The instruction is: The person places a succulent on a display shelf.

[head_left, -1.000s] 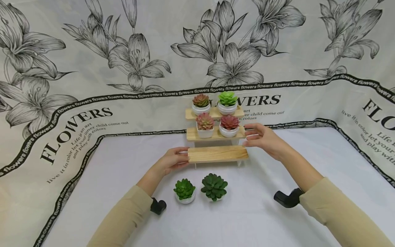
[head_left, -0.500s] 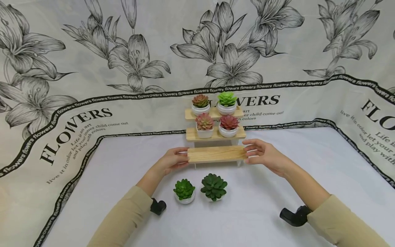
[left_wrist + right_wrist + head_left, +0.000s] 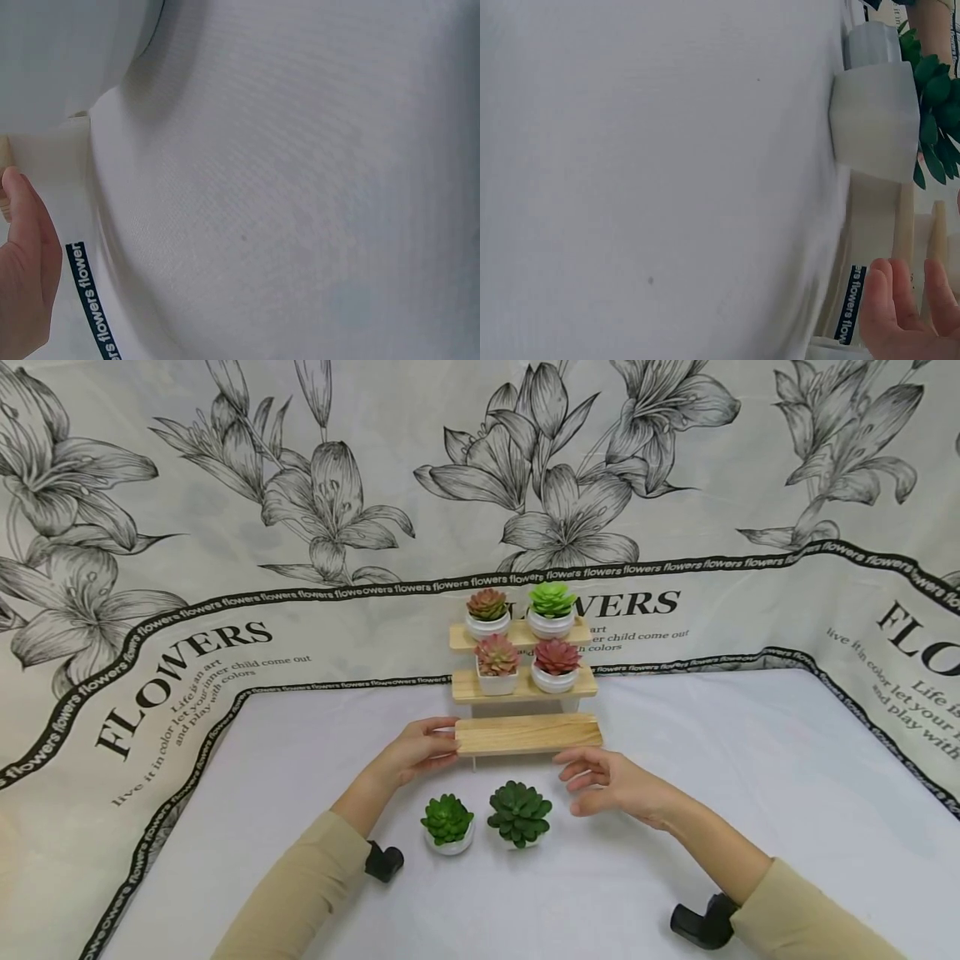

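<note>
A three-tier plant stand [image 3: 525,734] with wooden shelves stands at the middle back. My left hand [image 3: 412,752] holds the left end of its bottom shelf, which carries no pot; in the left wrist view, fingers [image 3: 26,217] meet the wood at the left edge. My right hand [image 3: 618,785] hovers in front of the stand's right side, fingers loosely bent around nothing. It is to the right of a dark green potted succulent [image 3: 519,812], apart from it. Left of that sits a smaller green potted succulent [image 3: 447,820]. The right wrist view shows the dark succulent's white faceted pot [image 3: 876,120].
The middle shelf [image 3: 465,687] carries a pink succulent [image 3: 498,662] and a red one [image 3: 557,662]. On the top shelf [image 3: 459,637] are a brownish-red succulent [image 3: 487,610] and a bright green one [image 3: 552,608]. Flower-printed cloth [image 3: 360,635] hangs behind the white table [image 3: 337,893].
My right hand has come down from beside the middle shelf, past the bottom shelf's right end, toward the dark green succulent. My left hand and the stand have stayed put.
</note>
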`<state>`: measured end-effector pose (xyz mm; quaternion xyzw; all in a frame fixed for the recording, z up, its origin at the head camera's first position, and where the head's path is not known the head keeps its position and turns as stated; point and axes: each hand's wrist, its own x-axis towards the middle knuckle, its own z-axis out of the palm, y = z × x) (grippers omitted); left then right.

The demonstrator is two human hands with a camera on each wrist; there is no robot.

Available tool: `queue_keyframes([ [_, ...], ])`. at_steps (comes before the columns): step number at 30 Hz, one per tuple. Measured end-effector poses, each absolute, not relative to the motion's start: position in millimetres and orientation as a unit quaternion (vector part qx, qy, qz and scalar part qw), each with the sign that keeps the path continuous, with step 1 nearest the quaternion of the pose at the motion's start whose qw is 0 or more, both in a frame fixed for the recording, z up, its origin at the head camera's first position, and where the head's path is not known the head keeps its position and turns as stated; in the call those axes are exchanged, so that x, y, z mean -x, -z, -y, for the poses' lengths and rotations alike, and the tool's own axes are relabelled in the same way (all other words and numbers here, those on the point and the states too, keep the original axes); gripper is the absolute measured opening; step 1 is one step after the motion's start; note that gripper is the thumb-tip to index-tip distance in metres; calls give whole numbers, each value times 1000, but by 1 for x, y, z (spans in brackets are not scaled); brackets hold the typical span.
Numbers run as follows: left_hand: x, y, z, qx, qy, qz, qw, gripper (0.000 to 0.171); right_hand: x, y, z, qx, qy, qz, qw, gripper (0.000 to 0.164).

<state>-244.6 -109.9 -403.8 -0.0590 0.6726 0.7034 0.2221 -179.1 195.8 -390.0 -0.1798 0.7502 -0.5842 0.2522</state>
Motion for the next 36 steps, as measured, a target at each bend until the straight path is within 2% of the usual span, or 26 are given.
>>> queue_keyframes([
  [16,245,405,110,57,-703,-672,225,51,173,413,-156,224,586,-725,284,69],
  [36,244,403,110,59,-701,-674,227,52,167,413,-146,198,594,-732,268,65],
])
